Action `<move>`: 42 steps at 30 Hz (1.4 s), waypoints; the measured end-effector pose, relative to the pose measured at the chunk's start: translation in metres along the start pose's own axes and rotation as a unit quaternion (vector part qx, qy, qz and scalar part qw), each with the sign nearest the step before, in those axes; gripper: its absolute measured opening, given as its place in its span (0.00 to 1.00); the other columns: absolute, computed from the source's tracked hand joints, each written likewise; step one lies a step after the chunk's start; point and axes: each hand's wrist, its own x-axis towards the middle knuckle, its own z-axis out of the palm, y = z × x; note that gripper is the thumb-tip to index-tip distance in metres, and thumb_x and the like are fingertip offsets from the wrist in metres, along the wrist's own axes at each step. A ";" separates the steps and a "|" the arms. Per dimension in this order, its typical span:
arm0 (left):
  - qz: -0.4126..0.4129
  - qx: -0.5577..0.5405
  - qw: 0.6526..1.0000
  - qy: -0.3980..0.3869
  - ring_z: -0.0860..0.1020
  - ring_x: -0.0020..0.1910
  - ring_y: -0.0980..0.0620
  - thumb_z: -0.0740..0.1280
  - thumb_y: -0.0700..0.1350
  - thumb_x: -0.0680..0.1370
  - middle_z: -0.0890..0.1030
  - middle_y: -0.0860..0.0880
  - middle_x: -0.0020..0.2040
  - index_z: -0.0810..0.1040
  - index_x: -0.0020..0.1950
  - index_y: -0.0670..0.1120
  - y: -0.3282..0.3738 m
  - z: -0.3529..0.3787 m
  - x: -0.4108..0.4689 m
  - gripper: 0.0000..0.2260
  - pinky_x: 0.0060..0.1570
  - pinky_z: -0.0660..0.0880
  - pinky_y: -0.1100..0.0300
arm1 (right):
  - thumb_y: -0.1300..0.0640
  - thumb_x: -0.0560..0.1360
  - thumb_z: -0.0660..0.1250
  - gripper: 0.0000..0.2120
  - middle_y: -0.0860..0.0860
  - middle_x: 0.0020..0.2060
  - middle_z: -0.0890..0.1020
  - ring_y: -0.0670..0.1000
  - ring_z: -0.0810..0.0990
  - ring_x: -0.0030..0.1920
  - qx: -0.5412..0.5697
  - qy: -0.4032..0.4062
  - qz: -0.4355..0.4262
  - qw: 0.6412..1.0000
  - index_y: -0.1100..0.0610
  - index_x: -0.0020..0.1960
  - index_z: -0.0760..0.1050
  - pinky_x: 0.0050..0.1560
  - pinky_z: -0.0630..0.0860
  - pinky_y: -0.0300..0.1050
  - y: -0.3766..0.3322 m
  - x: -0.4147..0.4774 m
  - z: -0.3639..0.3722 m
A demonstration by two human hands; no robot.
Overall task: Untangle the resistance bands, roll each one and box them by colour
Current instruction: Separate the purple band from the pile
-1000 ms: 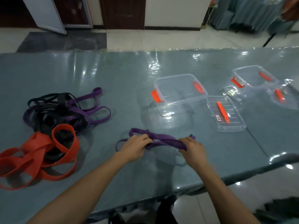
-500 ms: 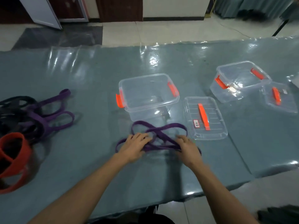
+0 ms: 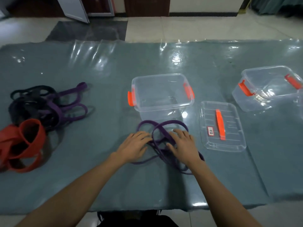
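In the lower middle of the frame, a purple band lies in loose, crossing loops on the worktop, just in front of an open clear box. The left hand and right hand both rest flat on it with fingers straight and spread, gripping nothing. They seem to be pinning the springy strands down so they can be laid out for rolling. The box's lid lies off to its right, leaving it ready to fill. A second open box waits at the right edge. At the left, a tangle of black, purple and red bands is unsorted.
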 end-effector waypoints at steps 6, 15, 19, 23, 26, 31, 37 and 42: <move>-0.095 -0.010 0.995 -0.020 0.67 0.74 0.50 0.64 0.47 0.79 0.71 0.52 0.74 0.70 0.75 0.52 -0.045 -0.015 -0.042 0.23 0.72 0.64 0.52 | 0.55 0.77 0.69 0.19 0.54 0.68 0.77 0.61 0.75 0.65 0.056 0.004 -0.061 0.997 0.56 0.68 0.77 0.66 0.70 0.57 -0.065 0.040 0.007; -0.240 -0.043 0.968 0.052 0.67 0.74 0.49 0.65 0.46 0.80 0.72 0.50 0.74 0.73 0.74 0.50 -0.173 -0.054 -0.145 0.21 0.74 0.64 0.48 | 0.54 0.78 0.66 0.21 0.51 0.69 0.75 0.57 0.72 0.69 0.053 -0.073 -0.164 0.982 0.52 0.71 0.73 0.68 0.69 0.52 -0.210 0.114 0.036; -0.267 -0.026 0.960 0.084 0.66 0.75 0.51 0.66 0.47 0.79 0.72 0.52 0.74 0.73 0.73 0.50 -0.237 -0.081 -0.183 0.21 0.70 0.66 0.50 | 0.53 0.79 0.66 0.23 0.51 0.70 0.73 0.57 0.71 0.70 0.057 -0.107 -0.176 0.977 0.52 0.73 0.71 0.70 0.68 0.50 -0.285 0.150 0.051; -0.271 -0.021 0.956 0.109 0.65 0.77 0.49 0.67 0.47 0.79 0.72 0.53 0.74 0.74 0.73 0.50 -0.296 -0.099 -0.206 0.21 0.70 0.63 0.49 | 0.52 0.79 0.66 0.24 0.53 0.71 0.73 0.57 0.70 0.71 0.052 -0.116 -0.171 0.977 0.53 0.75 0.69 0.70 0.67 0.50 -0.360 0.194 0.061; -0.263 -0.019 0.957 0.121 0.64 0.77 0.50 0.65 0.47 0.80 0.72 0.53 0.75 0.74 0.73 0.51 -0.338 -0.107 -0.209 0.20 0.74 0.60 0.50 | 0.52 0.78 0.68 0.26 0.55 0.71 0.74 0.58 0.70 0.71 0.063 -0.109 -0.164 0.978 0.53 0.75 0.70 0.72 0.66 0.51 -0.408 0.229 0.069; -0.250 -0.034 0.960 0.120 0.61 0.79 0.49 0.64 0.49 0.81 0.69 0.52 0.76 0.71 0.75 0.52 -0.388 -0.113 -0.203 0.21 0.74 0.59 0.51 | 0.45 0.78 0.67 0.29 0.53 0.72 0.72 0.56 0.66 0.74 0.005 -0.096 -0.133 0.986 0.53 0.76 0.67 0.73 0.64 0.53 -0.449 0.279 0.088; -0.212 -0.049 0.974 0.069 0.58 0.80 0.49 0.63 0.51 0.82 0.67 0.52 0.78 0.68 0.77 0.52 -0.417 -0.103 -0.194 0.23 0.76 0.57 0.51 | 0.35 0.74 0.66 0.35 0.55 0.70 0.74 0.58 0.70 0.71 -0.040 -0.212 -0.034 0.976 0.52 0.75 0.66 0.71 0.66 0.56 -0.456 0.311 0.108; -0.206 -0.081 0.971 0.090 0.62 0.78 0.50 0.64 0.52 0.82 0.70 0.53 0.76 0.71 0.75 0.52 -0.428 -0.092 -0.187 0.21 0.75 0.59 0.51 | 0.50 0.72 0.71 0.11 0.57 0.48 0.84 0.60 0.82 0.51 0.073 -0.195 0.011 0.978 0.55 0.51 0.78 0.50 0.78 0.49 -0.451 0.308 0.114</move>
